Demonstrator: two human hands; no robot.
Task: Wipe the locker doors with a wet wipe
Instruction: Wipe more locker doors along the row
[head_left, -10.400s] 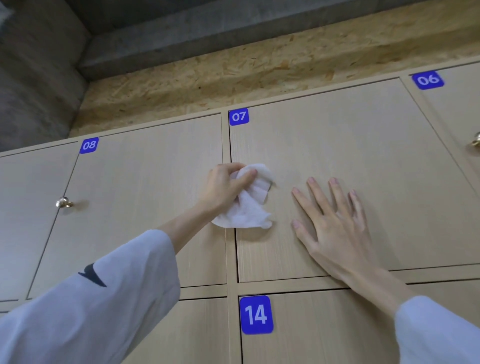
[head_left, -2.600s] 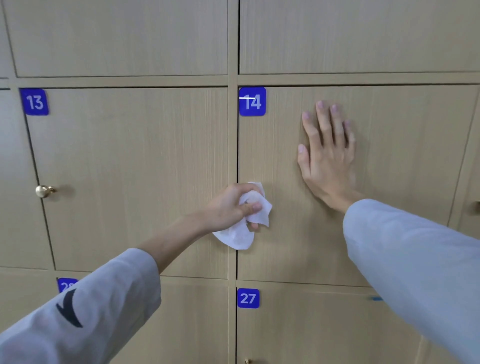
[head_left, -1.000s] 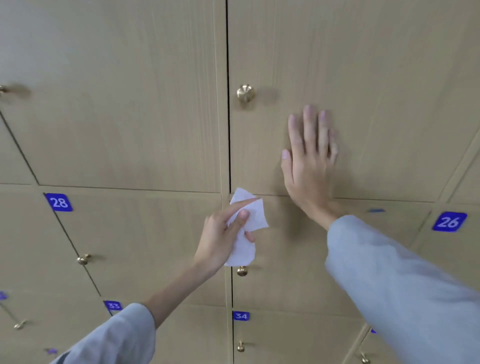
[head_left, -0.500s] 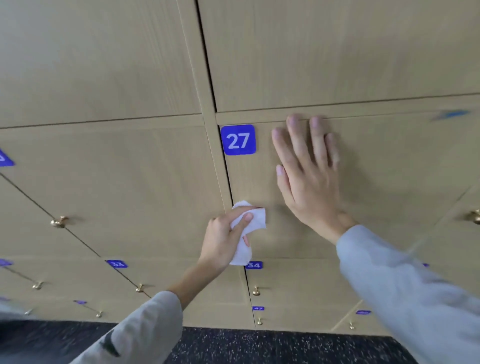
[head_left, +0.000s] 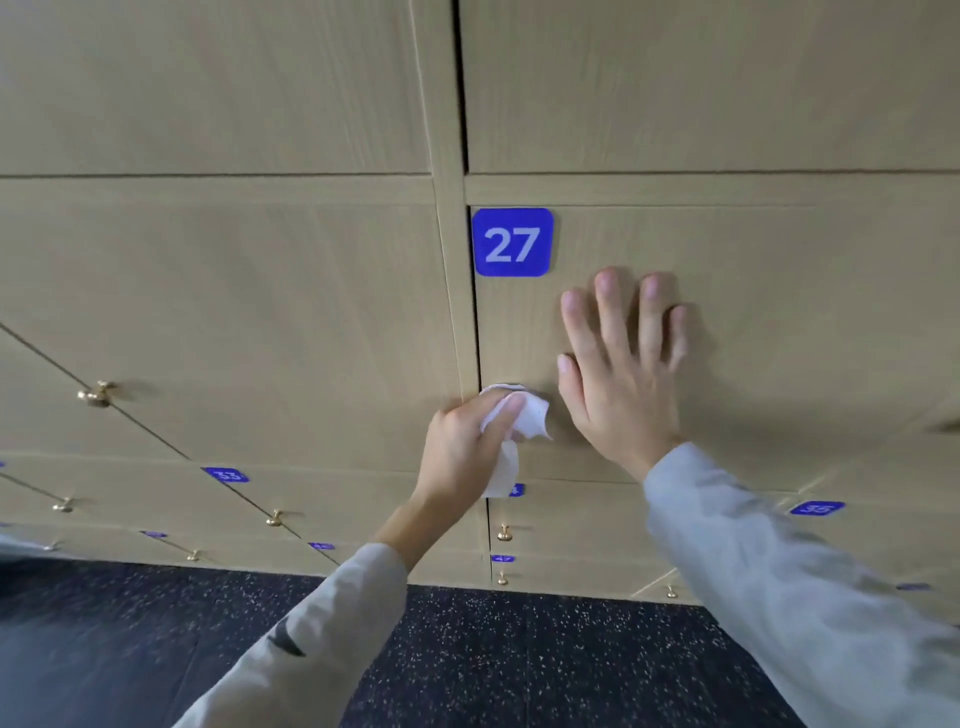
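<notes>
A wall of light wooden locker doors fills the view. The door with the blue label 27 (head_left: 512, 242) is door 27 (head_left: 779, 322). My left hand (head_left: 462, 452) grips a crumpled white wet wipe (head_left: 522, 415) and holds it against the left edge of door 27, at the dark gap beside the frame post. The wipe's tail hangs below my fingers. My right hand (head_left: 621, 374) lies flat on door 27 with fingers spread and straight, just right of the wipe.
Brass knobs (head_left: 96, 393) stick out from the neighbouring doors, another knob (head_left: 504, 532) sits below the wipe. Lower doors carry blue labels such as 35 (head_left: 816, 507). A dark speckled floor (head_left: 519, 660) runs along the bottom of the lockers.
The view has tilted further down and more floor shows. My right hand slid lower on door 27, below the label. My left hand with the wipe stays at the door's left edge.
</notes>
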